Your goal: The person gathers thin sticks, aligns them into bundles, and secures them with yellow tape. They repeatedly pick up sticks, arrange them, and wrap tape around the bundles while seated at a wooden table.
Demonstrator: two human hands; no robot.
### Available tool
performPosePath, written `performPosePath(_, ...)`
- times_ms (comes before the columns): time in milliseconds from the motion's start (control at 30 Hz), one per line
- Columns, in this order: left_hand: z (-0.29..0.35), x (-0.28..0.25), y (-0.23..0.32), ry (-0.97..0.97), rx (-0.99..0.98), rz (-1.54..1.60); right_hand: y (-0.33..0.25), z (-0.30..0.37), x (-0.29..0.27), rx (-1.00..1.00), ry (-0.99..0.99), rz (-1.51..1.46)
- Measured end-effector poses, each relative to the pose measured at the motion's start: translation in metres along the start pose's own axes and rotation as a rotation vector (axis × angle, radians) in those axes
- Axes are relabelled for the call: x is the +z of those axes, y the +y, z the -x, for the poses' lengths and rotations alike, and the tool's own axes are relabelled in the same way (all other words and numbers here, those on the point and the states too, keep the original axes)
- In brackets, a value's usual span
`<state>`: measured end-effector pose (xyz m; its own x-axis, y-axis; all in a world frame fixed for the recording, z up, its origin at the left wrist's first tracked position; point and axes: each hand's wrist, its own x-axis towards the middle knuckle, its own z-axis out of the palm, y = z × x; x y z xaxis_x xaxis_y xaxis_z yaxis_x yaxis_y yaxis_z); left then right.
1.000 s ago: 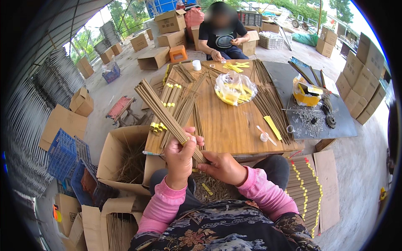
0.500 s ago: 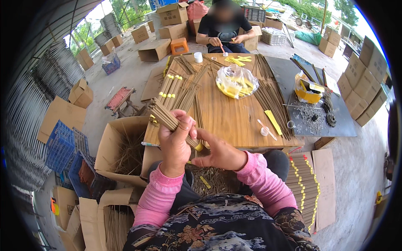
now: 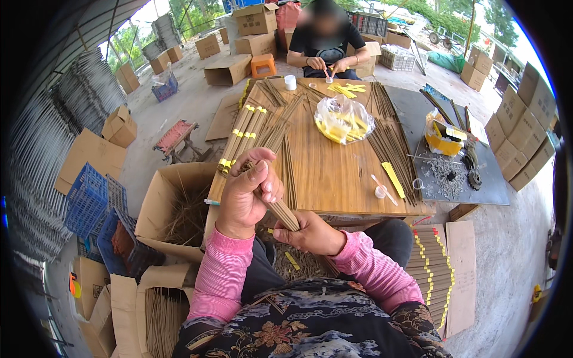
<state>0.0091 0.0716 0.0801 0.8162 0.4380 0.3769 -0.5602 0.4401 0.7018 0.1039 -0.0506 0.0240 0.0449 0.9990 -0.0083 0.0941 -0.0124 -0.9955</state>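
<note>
A bundle of thin brown incense sticks [image 3: 281, 213] slants down to the right between my hands, above my lap. Curled round its upper end is my left hand [image 3: 243, 200], fingers closed over the tips. Lower down, my right hand [image 3: 314, 234] grips the bundle between thumb and fingers; its palm side is hidden. Beyond my left hand, several finished rolls with yellow bands [image 3: 243, 134] lie on the wooden table [image 3: 334, 185]. Loose incense sticks [image 3: 271, 132] are spread beside them.
A clear bag of yellow strips [image 3: 343, 122] sits mid-table. Across it, a person [image 3: 325, 45] works with a small brush-like stick. An open carton [image 3: 161, 203] stands left of my knees; banded bundles [image 3: 433, 268] lie low on the right. A dark board [image 3: 459, 173] adjoins the table.
My left hand has closed over the bundle's upper end, which pointed out past it before. My right hand has moved in from beside the bundle and gripped its lower part.
</note>
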Motion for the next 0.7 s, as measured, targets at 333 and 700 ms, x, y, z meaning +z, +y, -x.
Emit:
performPosePath(333,-0.002,0.009,-0.006,0.239,0.078,-0.148,0.026,-0.007,0.004,-0.209,0.049,-0.027)
performPosePath(700,0.003,0.016,-0.012,0.037,0.13,-0.148,0.017,0.001,-0.009,-0.06,-0.171,-0.148)
